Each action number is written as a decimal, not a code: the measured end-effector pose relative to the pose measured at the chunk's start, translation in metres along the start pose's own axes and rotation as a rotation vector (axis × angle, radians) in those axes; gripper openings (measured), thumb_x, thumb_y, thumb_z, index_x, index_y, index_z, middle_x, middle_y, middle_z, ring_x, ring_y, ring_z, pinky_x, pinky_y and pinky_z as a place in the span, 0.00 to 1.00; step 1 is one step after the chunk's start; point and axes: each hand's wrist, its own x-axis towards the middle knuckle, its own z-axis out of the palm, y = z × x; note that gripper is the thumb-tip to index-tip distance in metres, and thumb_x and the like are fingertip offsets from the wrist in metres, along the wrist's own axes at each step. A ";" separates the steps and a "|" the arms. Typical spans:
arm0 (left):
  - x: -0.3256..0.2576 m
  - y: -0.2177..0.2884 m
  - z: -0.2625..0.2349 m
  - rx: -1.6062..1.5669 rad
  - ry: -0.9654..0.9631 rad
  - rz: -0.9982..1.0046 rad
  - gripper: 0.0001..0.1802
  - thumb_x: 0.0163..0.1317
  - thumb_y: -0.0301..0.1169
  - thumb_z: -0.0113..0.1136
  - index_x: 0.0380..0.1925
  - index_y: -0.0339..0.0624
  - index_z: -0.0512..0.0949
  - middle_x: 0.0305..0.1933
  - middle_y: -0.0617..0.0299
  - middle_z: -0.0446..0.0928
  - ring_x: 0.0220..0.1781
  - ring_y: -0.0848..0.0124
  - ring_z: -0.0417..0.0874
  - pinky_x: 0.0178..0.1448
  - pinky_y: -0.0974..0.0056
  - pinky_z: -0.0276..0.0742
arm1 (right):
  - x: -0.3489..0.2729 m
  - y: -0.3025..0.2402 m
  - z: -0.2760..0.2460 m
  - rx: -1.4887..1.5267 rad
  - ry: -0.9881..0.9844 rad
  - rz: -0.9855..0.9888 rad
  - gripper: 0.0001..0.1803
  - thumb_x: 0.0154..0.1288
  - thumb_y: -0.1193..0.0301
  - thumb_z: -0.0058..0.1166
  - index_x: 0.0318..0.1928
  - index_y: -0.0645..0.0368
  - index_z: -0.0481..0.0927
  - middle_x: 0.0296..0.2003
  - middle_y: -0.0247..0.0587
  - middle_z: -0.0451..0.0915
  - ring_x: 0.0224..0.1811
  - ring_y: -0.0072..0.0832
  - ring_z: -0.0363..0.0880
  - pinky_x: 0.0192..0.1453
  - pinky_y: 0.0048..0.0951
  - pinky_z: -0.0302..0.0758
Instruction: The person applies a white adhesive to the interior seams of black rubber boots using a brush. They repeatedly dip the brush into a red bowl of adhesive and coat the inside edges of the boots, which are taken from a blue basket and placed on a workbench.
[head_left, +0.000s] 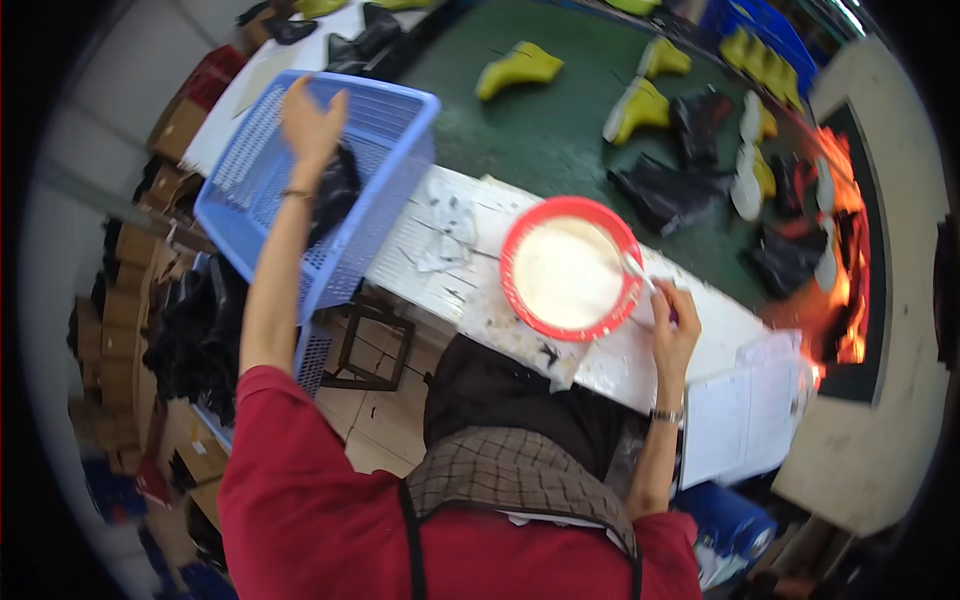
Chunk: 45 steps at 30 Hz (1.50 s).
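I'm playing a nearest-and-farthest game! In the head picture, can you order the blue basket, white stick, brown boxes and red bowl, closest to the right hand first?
From the right hand:
1. White stick: in its fingers.
2. Red bowl: just left.
3. Blue basket: farther left.
4. Brown boxes: far left.

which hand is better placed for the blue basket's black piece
Probably the left hand: it's over the blue basket, near the black piece, while the right hand is beside the red bowl.

Left fingers (296, 98) (blurred) seemingly spread, right fingers (683, 297) curled.
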 end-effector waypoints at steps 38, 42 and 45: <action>-0.095 0.168 -0.198 -1.314 -1.585 -0.434 0.30 0.63 0.32 0.75 0.63 0.31 0.77 0.53 0.61 0.84 0.53 0.75 0.83 0.61 0.67 0.78 | 0.033 -0.121 -0.006 0.052 -0.115 -0.399 0.10 0.57 0.71 0.74 0.40 0.52 0.93 0.34 0.30 0.83 0.37 0.23 0.77 0.51 0.28 0.65; -0.092 0.163 -0.193 -1.314 -1.800 -0.358 0.29 0.63 0.32 0.75 0.62 0.32 0.78 0.52 0.61 0.85 0.52 0.76 0.83 0.58 0.68 0.79 | 0.049 -0.121 -0.006 0.020 -0.179 -0.444 0.09 0.58 0.70 0.74 0.40 0.53 0.93 0.33 0.31 0.83 0.36 0.22 0.77 0.51 0.28 0.64; -0.095 0.165 -0.190 -1.303 -1.861 -0.305 0.29 0.63 0.32 0.75 0.62 0.32 0.78 0.51 0.62 0.85 0.52 0.76 0.82 0.58 0.68 0.79 | 0.067 -0.127 0.003 0.011 -0.208 -0.540 0.08 0.59 0.70 0.73 0.40 0.53 0.93 0.32 0.31 0.82 0.36 0.21 0.78 0.51 0.27 0.62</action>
